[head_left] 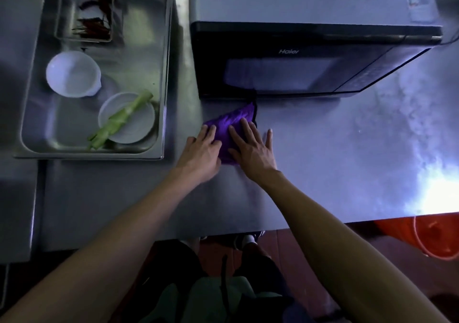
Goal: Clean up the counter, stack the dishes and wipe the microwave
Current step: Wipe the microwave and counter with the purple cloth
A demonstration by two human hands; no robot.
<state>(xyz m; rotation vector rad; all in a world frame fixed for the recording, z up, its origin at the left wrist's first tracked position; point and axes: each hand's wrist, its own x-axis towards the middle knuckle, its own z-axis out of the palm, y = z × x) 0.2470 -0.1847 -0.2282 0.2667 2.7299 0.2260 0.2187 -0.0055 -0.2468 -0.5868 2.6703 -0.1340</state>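
Under both palms, a purple cloth (pixel 233 126) is pressed flat on the steel bench (pixel 323 161), just in front of the microwave's lower left corner. The left hand (pixel 201 151) is laid on the cloth's near-left edge with fingers straight and relaxed; the right hand (pixel 253 148) is spread wide across its middle, the little finger resting on bare metal beyond it. Nothing is gripped or pinched by either hand.

The wiping stage appears to be in hand, with the cloth seemingly being flattened or folded on the bench. For the next move, the cloth would probably have to be gathered up and carried just ahead of the fingertips to the black microwave (pixel 298 69), whose door is seen closed. Whether the bench has already been wiped cannot be told, though cloudy streaks are seen on the metal well to the right of the right hand.

Left of the left hand, a deep steel tray (pixel 159 49) is seen holding a white bowl (pixel 72 74), a white plate (pixel 129 121) with a green stalk (pixel 121 118) lying across it, and a smaller tray of dark red chillies (pixel 94 24); the dishes are not yet stacked. Glare is thrown across the bench's far right, and an orange bucket (pixel 434 235) is seen on the floor below.
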